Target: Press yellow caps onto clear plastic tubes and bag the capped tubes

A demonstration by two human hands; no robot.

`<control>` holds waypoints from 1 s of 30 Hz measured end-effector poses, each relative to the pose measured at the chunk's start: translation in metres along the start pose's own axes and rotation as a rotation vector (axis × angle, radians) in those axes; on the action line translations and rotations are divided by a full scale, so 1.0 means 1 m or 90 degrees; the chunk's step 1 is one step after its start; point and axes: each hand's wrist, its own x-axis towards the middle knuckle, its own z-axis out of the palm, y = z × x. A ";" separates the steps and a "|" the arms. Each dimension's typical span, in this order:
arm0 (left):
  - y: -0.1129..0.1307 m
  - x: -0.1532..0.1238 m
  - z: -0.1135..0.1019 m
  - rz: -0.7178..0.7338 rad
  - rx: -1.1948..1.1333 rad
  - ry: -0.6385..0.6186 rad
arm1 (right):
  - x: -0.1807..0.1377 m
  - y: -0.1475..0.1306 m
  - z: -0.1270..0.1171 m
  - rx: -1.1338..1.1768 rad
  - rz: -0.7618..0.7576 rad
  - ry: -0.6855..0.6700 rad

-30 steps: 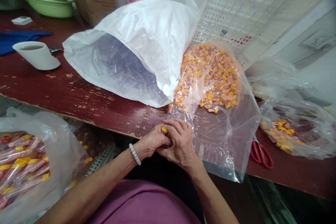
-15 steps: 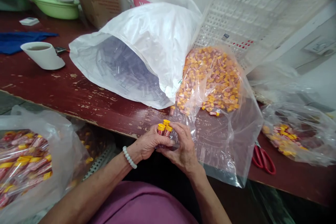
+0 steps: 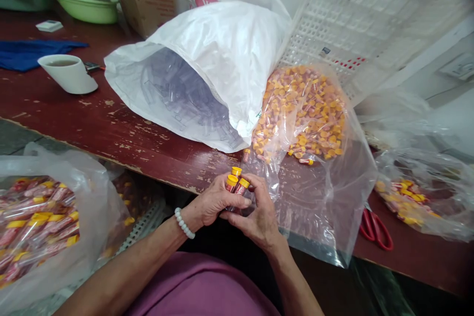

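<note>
Both my hands meet at the front edge of the dark red table [image 3: 111, 128]. My left hand [image 3: 213, 202], with a white bead bracelet on the wrist, and my right hand [image 3: 259, 215] are closed together around a small bunch of red tubes with yellow caps [image 3: 236, 183], whose caps stick up above my fingers. Just beyond them lies a clear plastic bag [image 3: 307, 113] holding many more yellow-capped tubes, its open mouth hanging over the table edge by my right hand.
A big white bag [image 3: 215, 64] of clear plastic pieces lies open behind my hands. A bag of packed tubes [image 3: 40, 217] sits low at left. There are also red scissors [image 3: 377, 229], another bag [image 3: 418, 197], a white cup [image 3: 68, 74], a white crate [image 3: 355, 15], a green basin [image 3: 85, 5].
The yellow-capped tubes, mostly covered by my hands a second ago, have risen so that their caps show above my fingers. My view has shifted slightly, moving everything to the right.
</note>
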 end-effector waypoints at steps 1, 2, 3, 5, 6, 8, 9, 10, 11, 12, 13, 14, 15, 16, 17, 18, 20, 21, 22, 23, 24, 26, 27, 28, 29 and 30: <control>0.001 -0.001 0.000 0.000 0.004 -0.005 | 0.001 0.000 0.000 -0.005 -0.009 -0.001; 0.001 -0.001 0.001 0.000 0.004 -0.009 | 0.001 0.000 -0.001 -0.014 -0.020 0.003; 0.001 -0.001 0.001 -0.003 0.003 -0.010 | 0.002 0.000 -0.002 -0.024 -0.033 0.012; -0.001 -0.001 0.004 -0.018 -0.009 -0.015 | 0.004 -0.001 -0.003 -0.045 -0.058 0.037; -0.002 -0.001 0.004 -0.028 -0.017 -0.020 | 0.004 -0.001 -0.003 -0.056 -0.068 0.048; -0.005 0.000 0.005 -0.039 -0.035 -0.026 | 0.005 -0.001 -0.004 -0.072 -0.075 0.056; -0.006 0.000 0.005 -0.041 -0.042 -0.027 | 0.005 -0.001 -0.004 -0.078 -0.072 0.048; -0.006 0.000 0.005 -0.041 -0.048 -0.025 | 0.004 -0.001 -0.004 -0.082 -0.068 0.034; -0.006 0.000 0.004 -0.040 -0.050 -0.021 | 0.004 -0.001 -0.004 -0.083 -0.064 0.016; -0.005 -0.001 0.003 -0.038 -0.051 -0.016 | 0.003 -0.001 -0.004 -0.079 -0.058 -0.002; -0.004 -0.001 0.002 -0.036 -0.054 -0.015 | 0.002 0.000 -0.003 -0.069 -0.047 -0.016; -0.003 -0.002 0.001 -0.035 -0.058 -0.016 | 0.002 0.000 -0.003 -0.056 -0.030 -0.026; -0.002 -0.002 0.000 -0.032 -0.065 -0.020 | 0.002 0.001 -0.003 -0.041 -0.010 -0.034; -0.001 -0.002 -0.001 -0.029 -0.073 -0.026 | 0.003 0.001 -0.003 -0.030 0.010 -0.042; -0.001 -0.002 -0.001 -0.028 -0.080 -0.033 | 0.003 0.002 -0.003 -0.025 0.024 -0.054; -0.001 -0.001 -0.001 -0.027 -0.085 -0.037 | 0.004 0.003 -0.004 -0.024 0.027 -0.069; -0.003 -0.001 0.000 -0.024 -0.085 -0.037 | 0.006 0.003 -0.006 -0.028 0.000 -0.112; -0.004 -0.001 0.001 -0.022 -0.085 -0.036 | 0.006 0.004 -0.007 -0.031 -0.023 -0.126; -0.007 -0.001 0.003 -0.020 -0.088 -0.039 | 0.006 0.005 -0.007 -0.039 -0.049 -0.133; -0.009 -0.002 0.004 -0.019 -0.092 -0.039 | 0.006 0.007 -0.006 -0.050 -0.077 -0.130; -0.011 -0.002 0.005 -0.021 -0.104 -0.043 | 0.007 0.009 -0.004 -0.067 -0.107 -0.113; -0.014 -0.003 0.003 -0.028 -0.117 -0.032 | 0.010 0.011 0.005 -0.101 -0.163 -0.081; -0.014 -0.004 0.000 -0.025 -0.120 -0.018 | 0.012 0.010 0.011 -0.108 -0.190 -0.076; -0.011 -0.008 -0.003 -0.015 -0.122 0.000 | 0.015 0.008 0.018 -0.106 -0.215 -0.077; -0.008 -0.013 -0.007 -0.002 -0.119 0.019 | 0.018 0.004 0.024 -0.095 -0.236 -0.084; -0.002 -0.021 -0.013 0.012 -0.115 0.033 | 0.021 -0.001 0.029 -0.078 -0.249 -0.092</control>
